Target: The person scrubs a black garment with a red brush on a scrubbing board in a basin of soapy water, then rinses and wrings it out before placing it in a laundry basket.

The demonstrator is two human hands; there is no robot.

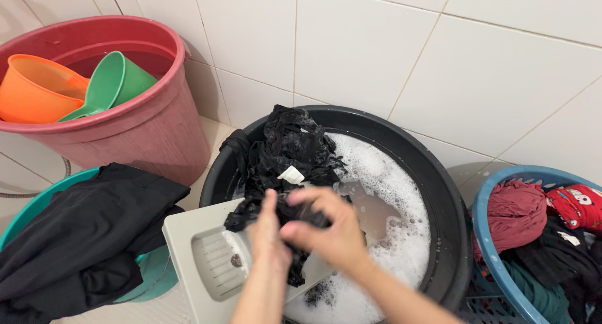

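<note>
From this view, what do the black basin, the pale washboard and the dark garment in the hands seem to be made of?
The black basin looks like moulded plastic, smooth with a dull sheen on its rim. The pale washboard seems hard plastic too, matte, with moulded ridges. The dark garment appears to be thin woven or knit fabric, wet and crumpled; both the left hand and the right hand grip it.

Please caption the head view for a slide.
Both hands scrub a wet black garment on a grey washboard over a sudsy black basin.

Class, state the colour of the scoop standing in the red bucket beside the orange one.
Green; the scoop shows best in the head view.
</note>
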